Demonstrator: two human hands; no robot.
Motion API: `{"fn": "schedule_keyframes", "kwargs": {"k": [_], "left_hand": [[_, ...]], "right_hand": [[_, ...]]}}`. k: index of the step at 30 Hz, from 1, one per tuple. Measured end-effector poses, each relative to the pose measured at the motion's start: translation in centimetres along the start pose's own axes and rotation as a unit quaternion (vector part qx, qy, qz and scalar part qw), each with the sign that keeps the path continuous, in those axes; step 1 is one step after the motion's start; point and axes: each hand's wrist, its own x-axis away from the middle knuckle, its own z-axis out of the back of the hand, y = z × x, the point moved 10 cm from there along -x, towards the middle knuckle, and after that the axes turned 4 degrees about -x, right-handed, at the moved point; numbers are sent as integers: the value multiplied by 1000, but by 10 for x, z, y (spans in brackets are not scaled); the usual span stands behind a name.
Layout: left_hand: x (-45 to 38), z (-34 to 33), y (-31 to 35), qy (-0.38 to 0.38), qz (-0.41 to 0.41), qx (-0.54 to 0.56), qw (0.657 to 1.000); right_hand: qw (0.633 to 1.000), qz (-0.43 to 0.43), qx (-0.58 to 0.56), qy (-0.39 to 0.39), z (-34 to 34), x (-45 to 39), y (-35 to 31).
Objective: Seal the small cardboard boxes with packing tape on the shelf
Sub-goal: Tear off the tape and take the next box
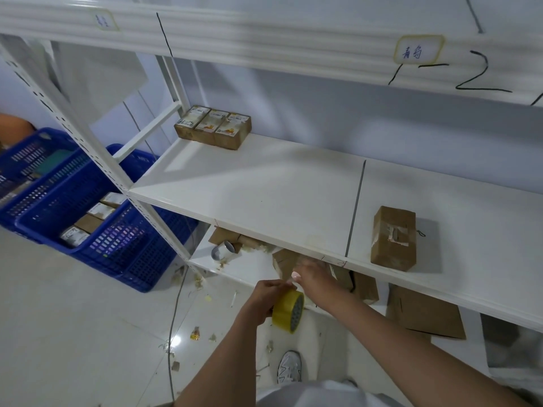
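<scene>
I judge the task part done. Three small boxes [213,126] sit sealed in a row at the back left corner of the middle shelf [264,189], well above and away from my fingers. One taped brown box [393,238] stands alone up and right of my hands, just behind the shelf's front edge; its tape patch looks torn or messy, so it may need another pass. More cardboard [424,312] lies on the lower shelf just beyond my right fingers; I can't tell whether it is sealed. More boxes wait in the blue crate [97,230], far left of my hands.

Left hand [264,301] grips the yellow tape roll [289,310], fingers curled round its rim. Right hand [313,279] sits just above the roll, fingertips pinched at its top, likely picking at the tape end; the tape itself is too clear to see.

No box is in hand now, so sealing proper is not under way.

Edges: the middle shelf's front lip hangs right above my right fingers, so knuckles are close on any lift. The slotted upright post [132,189] stands well left of my left hand. Open shelf top between the three boxes and the lone box gives plenty of room. The floor below my hands is littered with scraps, and a cable [173,318] runs left of them.
</scene>
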Motion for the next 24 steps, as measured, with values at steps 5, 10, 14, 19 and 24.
{"fn": "schedule_keyframes", "kwargs": {"k": [5, 10, 14, 19, 24], "left_hand": [[0, -3, -1, 3, 6, -11, 1000], [3, 5, -10, 0, 14, -49, 999], [10, 18, -32, 15, 29, -38, 999], [13, -4, -6, -12, -9, -22, 1000], [12, -57, 45, -79, -63, -26, 995]], "right_hand": [[999, 28, 20, 5, 0, 7, 5], [999, -16, -12, -30, -15, 16, 36], [995, -63, -73, 35, 6, 35, 54], [962, -46, -188, 192, 71, 67, 57], [882, -92, -206, 414, 156, 127, 123]]}}
